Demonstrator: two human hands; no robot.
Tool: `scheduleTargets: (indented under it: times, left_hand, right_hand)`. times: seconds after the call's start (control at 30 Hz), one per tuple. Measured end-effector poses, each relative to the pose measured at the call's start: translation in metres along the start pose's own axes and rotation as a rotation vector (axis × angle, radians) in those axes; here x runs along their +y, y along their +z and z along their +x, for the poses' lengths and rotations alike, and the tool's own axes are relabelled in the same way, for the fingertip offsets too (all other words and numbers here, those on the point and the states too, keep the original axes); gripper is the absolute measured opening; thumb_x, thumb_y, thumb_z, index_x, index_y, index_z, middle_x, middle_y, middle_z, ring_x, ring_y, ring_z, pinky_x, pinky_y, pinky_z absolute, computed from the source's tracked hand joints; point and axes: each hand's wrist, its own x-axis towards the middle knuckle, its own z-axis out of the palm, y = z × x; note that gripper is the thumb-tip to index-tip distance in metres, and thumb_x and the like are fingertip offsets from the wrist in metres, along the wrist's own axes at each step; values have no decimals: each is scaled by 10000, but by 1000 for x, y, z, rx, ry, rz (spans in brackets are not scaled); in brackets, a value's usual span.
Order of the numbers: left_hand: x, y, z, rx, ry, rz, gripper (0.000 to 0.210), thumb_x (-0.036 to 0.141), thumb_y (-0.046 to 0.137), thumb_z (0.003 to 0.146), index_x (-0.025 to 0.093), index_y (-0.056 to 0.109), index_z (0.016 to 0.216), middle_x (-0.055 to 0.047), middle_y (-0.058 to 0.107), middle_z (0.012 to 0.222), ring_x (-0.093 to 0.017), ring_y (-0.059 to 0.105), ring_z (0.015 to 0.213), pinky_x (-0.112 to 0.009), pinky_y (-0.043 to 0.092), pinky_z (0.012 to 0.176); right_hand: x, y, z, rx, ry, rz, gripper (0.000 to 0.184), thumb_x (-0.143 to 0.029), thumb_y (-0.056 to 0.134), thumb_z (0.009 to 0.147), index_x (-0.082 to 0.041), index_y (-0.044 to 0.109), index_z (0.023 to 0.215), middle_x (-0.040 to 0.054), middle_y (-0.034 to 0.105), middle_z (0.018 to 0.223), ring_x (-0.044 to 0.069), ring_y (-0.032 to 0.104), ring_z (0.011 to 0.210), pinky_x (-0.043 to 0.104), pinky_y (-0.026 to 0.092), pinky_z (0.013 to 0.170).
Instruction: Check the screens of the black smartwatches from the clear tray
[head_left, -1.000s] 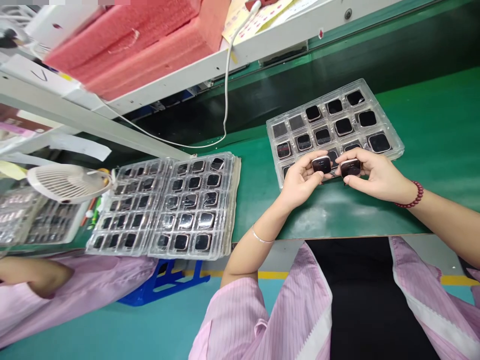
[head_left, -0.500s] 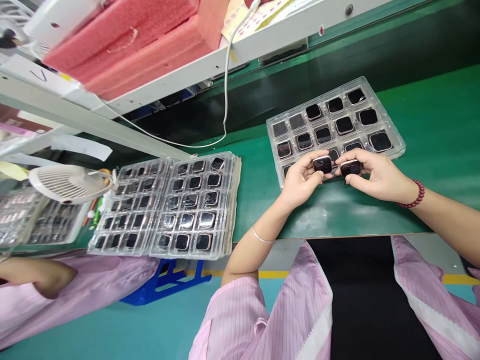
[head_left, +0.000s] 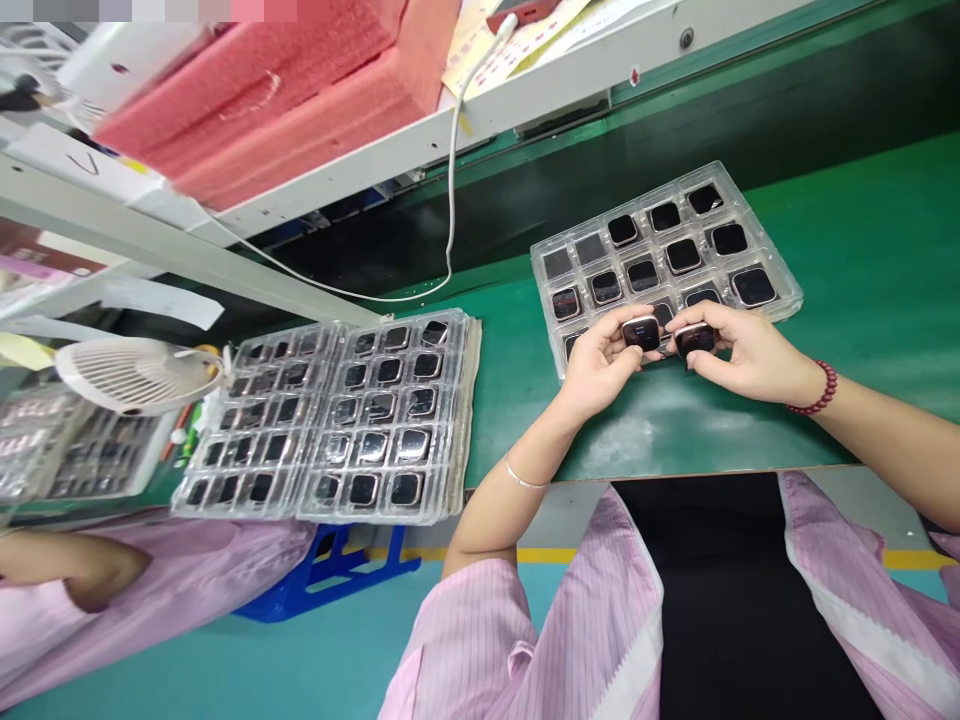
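My left hand (head_left: 600, 365) pinches a small square watch case (head_left: 642, 332) with a dark screen and a rose-gold rim. My right hand (head_left: 739, 350), with a red bead bracelet at the wrist, grips a second watch case (head_left: 695, 339) of the same kind. The two cases sit side by side, almost touching, just above the near edge of a clear plastic tray (head_left: 780, 300). Several more black-screened cases lie in that tray's pockets. My hands hide part of its front row.
A stack of clear trays (head_left: 337, 420) full of watch cases lies to the left on the green bench (head_left: 862, 230). A small white fan (head_left: 139, 372) stands at far left. Pink foam (head_left: 285, 90) and a white cable (head_left: 451, 180) are on the shelf. Another person's arm (head_left: 67, 570) is at lower left.
Both hands and their watch cases stay almost in place. The right hand's case has tilted slightly and moved a little closer to the left one. The view shifted slightly.
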Motion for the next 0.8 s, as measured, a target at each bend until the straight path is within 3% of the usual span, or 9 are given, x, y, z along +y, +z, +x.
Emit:
scheduleTargets:
  times: [0.47, 0.67, 0.8]
  left_hand:
    - [-2, -1, 0, 1, 8, 2, 511, 497, 685, 921, 198, 616, 1329, -109, 758, 1191, -182, 788, 854, -228, 589, 657]
    - [-1, 0, -1, 5, 24, 5, 529, 452, 719, 886, 209, 604, 1342, -103, 745, 1235, -196, 793, 914, -249, 614, 722]
    - [2, 1, 0, 14, 13, 6, 502, 496, 723, 895, 190, 626, 1280, -95, 773, 1121, -174, 785, 816, -229, 588, 658]
  right_hand:
    - [-2, 1, 0, 28, -4, -60, 259, -220, 685, 847, -241, 742, 1099, 45, 797, 964, 253, 761, 841, 348, 611, 718]
    - [-2, 2, 0, 6, -17, -45, 331, -217, 686, 820, -226, 734, 1147, 66, 792, 1040, 256, 761, 869, 341, 600, 713]
    - [-1, 2, 0, -5, -36, -73, 348, -193, 664, 820, -215, 732, 1161, 66, 796, 1032, 240, 751, 859, 320, 582, 704]
